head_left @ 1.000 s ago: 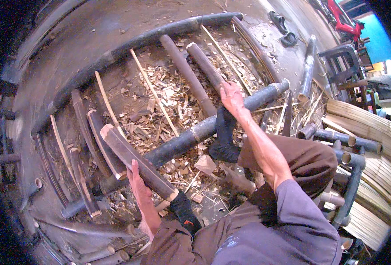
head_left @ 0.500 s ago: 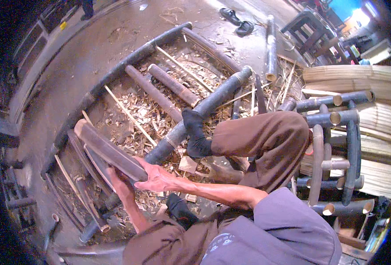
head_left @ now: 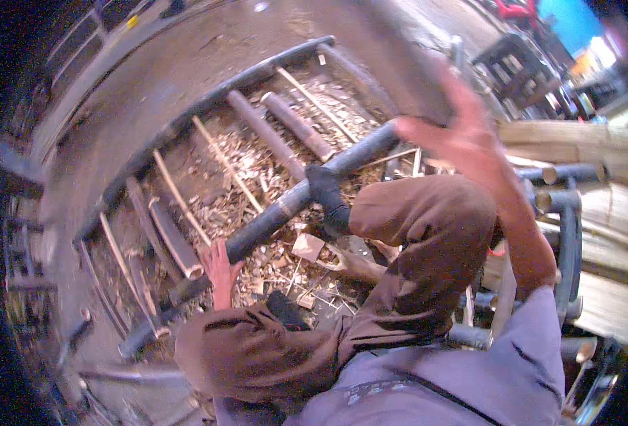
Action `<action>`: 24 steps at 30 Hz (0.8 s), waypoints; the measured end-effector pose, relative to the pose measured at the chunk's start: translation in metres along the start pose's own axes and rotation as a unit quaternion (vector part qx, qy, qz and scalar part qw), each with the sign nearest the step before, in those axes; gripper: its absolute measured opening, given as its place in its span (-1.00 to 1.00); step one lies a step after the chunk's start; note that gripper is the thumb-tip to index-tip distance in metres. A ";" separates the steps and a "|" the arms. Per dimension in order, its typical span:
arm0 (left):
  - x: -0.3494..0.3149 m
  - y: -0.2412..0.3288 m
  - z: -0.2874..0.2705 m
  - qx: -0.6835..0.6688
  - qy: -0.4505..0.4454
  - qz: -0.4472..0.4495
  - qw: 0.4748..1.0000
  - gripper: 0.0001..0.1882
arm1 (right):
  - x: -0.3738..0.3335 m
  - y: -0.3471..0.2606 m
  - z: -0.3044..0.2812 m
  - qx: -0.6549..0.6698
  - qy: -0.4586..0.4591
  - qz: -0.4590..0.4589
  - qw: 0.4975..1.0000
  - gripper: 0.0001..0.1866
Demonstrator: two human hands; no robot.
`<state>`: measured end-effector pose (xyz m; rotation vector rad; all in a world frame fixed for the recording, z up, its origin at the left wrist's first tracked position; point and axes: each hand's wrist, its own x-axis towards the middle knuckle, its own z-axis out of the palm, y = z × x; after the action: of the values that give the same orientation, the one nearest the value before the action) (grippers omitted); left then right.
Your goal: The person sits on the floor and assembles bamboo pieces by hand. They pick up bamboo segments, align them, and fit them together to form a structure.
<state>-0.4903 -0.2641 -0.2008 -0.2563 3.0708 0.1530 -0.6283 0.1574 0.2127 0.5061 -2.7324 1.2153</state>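
Note:
My right hand (head_left: 463, 138) is raised at the upper right, smeared by motion, its fingers round the end of a dark brown bamboo length (head_left: 406, 64). That length tilts away toward the top edge and is blurred too. Low on the left, my left hand (head_left: 221, 273) lies with fingers stretched on the near dark bamboo pole (head_left: 282, 211), gripping nothing. This pole and a far bamboo pole (head_left: 207, 103) run side by side, with shorter bamboo pieces and thin pale strips across the space between them. My socked foot (head_left: 326, 195) presses against the near pole.
Wood chips (head_left: 243, 167) cover the ground between the poles. Joined bamboo tubes (head_left: 562, 199) stand at the right, beside stacked pale slats (head_left: 605, 234). A dark slatted wooden item (head_left: 516, 67) sits at the upper right. A square wood block (head_left: 307, 247) lies by my foot.
The bamboo length has swung from the lower left to the upper right in my right hand. My left hand has let go of it and now rests on the near pole.

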 end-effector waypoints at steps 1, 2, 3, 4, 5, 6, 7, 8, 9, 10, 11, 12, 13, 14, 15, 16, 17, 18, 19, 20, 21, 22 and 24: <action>0.007 -0.001 -0.002 -0.032 -0.030 -0.006 0.999 0.00 | -0.008 -0.007 -0.003 0.041 0.030 0.052 0.997 -0.11; 0.024 0.019 0.004 -0.084 -0.060 0.012 0.995 0.00 | -0.023 -0.024 -0.019 0.058 0.082 0.107 0.989 -0.18; 0.022 0.008 0.000 -0.077 -0.059 0.009 0.995 0.00 | -0.026 -0.008 -0.004 0.196 0.097 0.148 0.965 -0.25; 0.017 -0.003 -0.005 -0.071 -0.057 0.004 0.996 -0.01 | -0.026 0.007 0.010 0.327 0.107 0.192 0.919 -0.31; 0.024 0.005 0.001 -0.082 -0.062 0.025 0.994 -0.02 | -0.026 0.013 0.015 0.396 0.087 0.193 0.894 -0.35; 0.019 0.000 -0.005 -0.071 -0.043 0.024 0.996 -0.02 | -0.017 0.016 0.020 0.476 0.053 0.188 0.858 -0.37; 0.017 -0.002 -0.006 -0.063 -0.031 0.032 0.997 -0.02 | -0.003 0.009 0.024 0.538 0.021 0.174 0.824 -0.32; 0.023 0.007 -0.005 -0.066 -0.020 0.058 0.996 -0.02 | 0.006 -0.001 0.019 0.586 0.001 0.164 0.793 -0.26; 0.019 0.004 -0.006 -0.053 -0.029 0.050 0.997 -0.02 | 0.014 0.001 0.027 0.554 0.002 0.164 0.816 -0.21; 0.013 0.001 -0.008 -0.040 -0.040 0.044 0.997 -0.02 | 0.020 0.003 0.034 0.521 0.004 0.168 0.837 -0.17; 0.015 0.002 -0.010 -0.031 -0.049 0.042 0.997 -0.03 | 0.019 0.010 0.034 0.506 0.017 0.190 0.841 -0.14; 0.016 0.006 -0.016 -0.029 -0.050 0.045 0.997 -0.04 | 0.018 0.018 0.033 0.490 0.032 0.212 0.845 -0.12; 0.019 0.003 -0.015 -0.028 -0.033 0.050 0.998 -0.05 | 0.020 0.025 0.031 0.473 0.031 0.222 0.852 -0.13; 0.018 0.003 -0.013 -0.030 -0.021 0.059 0.998 -0.06 | 0.028 0.029 0.032 0.454 0.017 0.223 0.863 -0.15; 0.014 0.004 -0.012 -0.033 -0.006 0.070 0.997 -0.06 | 0.036 0.028 0.031 0.437 -0.001 0.217 0.873 -0.16; 0.012 0.004 -0.009 -0.046 0.005 0.066 0.997 -0.05 | 0.042 0.032 0.033 0.426 -0.022 0.217 0.878 -0.18; 0.014 0.004 -0.007 -0.047 0.007 0.066 0.997 -0.05 | 0.052 0.030 0.032 0.426 -0.034 0.209 0.880 -0.18; 0.013 0.004 -0.005 -0.049 0.008 0.067 0.997 -0.05 | 0.060 0.031 0.032 0.426 -0.048 0.208 0.879 -0.19; 0.010 0.004 -0.002 -0.050 0.009 0.068 0.996 -0.05 | 0.053 0.032 0.042 0.407 0.014 0.194 0.893 -0.19; 0.010 0.003 -0.006 -0.056 0.012 0.071 0.996 -0.04 | 0.049 0.031 0.043 0.395 0.042 0.186 0.899 -0.19; 0.010 0.004 -0.006 -0.053 0.006 0.075 0.996 -0.03 | 0.046 0.031 0.044 0.379 0.071 0.180 0.905 -0.20; 0.012 0.007 -0.004 -0.051 -0.001 0.078 0.996 -0.02 | 0.040 0.032 0.038 0.366 0.066 0.193 0.908 -0.21; 0.013 0.001 -0.005 -0.047 0.014 0.075 0.996 0.02 | 0.026 0.035 0.029 0.374 0.061 0.198 0.904 -0.22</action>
<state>-0.5036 -0.2660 -0.1969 -0.0305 3.1137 0.3048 -0.6639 0.1512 0.1742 -0.1011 -2.2309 2.3155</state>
